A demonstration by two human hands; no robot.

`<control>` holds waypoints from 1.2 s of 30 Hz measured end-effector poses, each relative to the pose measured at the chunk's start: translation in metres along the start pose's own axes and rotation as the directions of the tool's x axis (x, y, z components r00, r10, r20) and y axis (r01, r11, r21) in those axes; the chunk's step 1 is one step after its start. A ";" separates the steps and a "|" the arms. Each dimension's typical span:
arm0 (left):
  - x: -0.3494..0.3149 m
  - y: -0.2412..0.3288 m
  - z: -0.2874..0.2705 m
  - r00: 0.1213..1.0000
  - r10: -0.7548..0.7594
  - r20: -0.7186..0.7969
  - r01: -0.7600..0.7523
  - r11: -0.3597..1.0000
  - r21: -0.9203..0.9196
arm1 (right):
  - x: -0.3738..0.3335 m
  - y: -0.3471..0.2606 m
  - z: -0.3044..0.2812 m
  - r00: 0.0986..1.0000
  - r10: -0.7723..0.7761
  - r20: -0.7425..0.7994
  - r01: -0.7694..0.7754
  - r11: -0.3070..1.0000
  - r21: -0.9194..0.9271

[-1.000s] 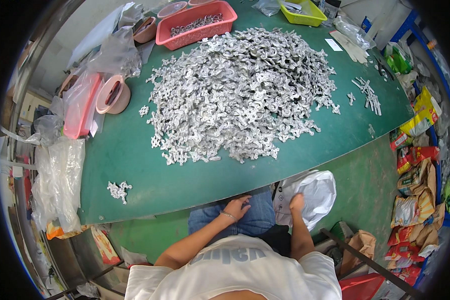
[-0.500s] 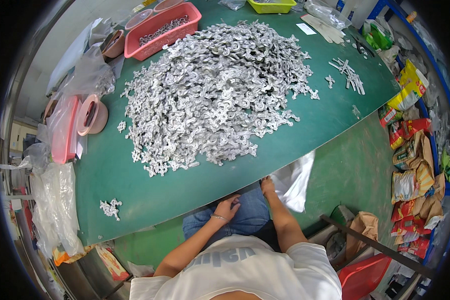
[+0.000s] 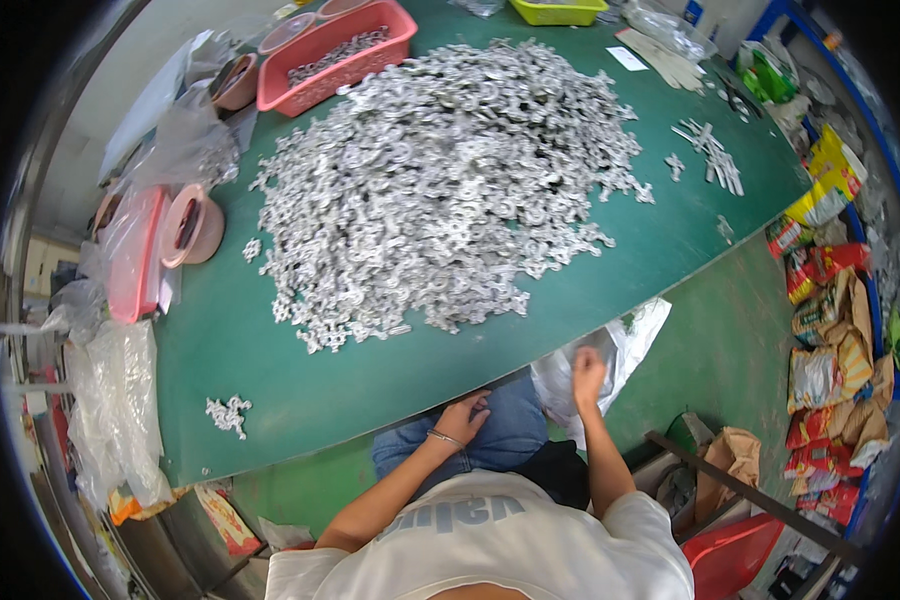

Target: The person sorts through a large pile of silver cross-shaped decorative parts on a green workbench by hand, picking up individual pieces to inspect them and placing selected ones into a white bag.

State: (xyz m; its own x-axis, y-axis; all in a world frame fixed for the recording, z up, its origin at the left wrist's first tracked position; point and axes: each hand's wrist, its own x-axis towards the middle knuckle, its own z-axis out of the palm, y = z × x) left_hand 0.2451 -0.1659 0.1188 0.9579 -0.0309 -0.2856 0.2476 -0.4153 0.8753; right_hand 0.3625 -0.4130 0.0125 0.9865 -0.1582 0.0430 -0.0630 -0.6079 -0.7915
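Note:
My left hand lies on my lap by the table edge, fingers loosely stretched over the jeans, with nothing in it. To the right, my right hand is over a white plastic bag that hangs beside my leg below the table edge. Its fingers look curled closed and slightly blurred; what they hold, if anything, is too small to name. A large heap of small silvery metal parts covers the middle of the table. A small cluster of the same parts sits apart at the near left.
The green table also carries a pink basket of metal rings, a pink cup, thin metal strips, gloves and a yellow-green tray. Shelved packets line the right side; a red stool stands behind me.
My right hand has moved right and away from my thigh to above the white bag, which has shifted and spread wider. My left hand stays on my lap. The view has shifted slightly.

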 end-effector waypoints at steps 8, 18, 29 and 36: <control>-0.019 0.121 -0.054 0.973 0.225 0.049 -0.218 0.969 -0.114 | 0.020 -0.298 -0.107 0.722 -0.692 -0.018 0.683 0.707 0.182; -0.031 0.151 -0.093 0.932 0.238 -0.272 -0.307 0.919 -0.246 | 0.028 -0.335 -0.048 0.691 -0.716 0.093 0.692 0.694 0.202; -0.032 0.168 -0.129 0.894 0.080 -0.441 -0.402 0.580 -0.709 | -0.030 -0.349 -0.068 0.836 -0.358 0.417 -0.075 0.677 0.732; -0.041 0.176 -0.135 0.903 0.089 -0.420 -0.392 0.569 -0.723 | -0.035 -0.356 -0.078 0.831 -0.456 0.319 0.140 0.726 0.673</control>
State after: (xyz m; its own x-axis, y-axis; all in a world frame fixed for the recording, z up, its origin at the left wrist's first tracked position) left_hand 0.2692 -0.1150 0.3376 0.9484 0.3168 -0.0167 -0.1289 0.4329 0.8922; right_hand 0.3389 -0.2519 0.3404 0.8968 0.3936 0.2022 0.1946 0.0596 -0.9791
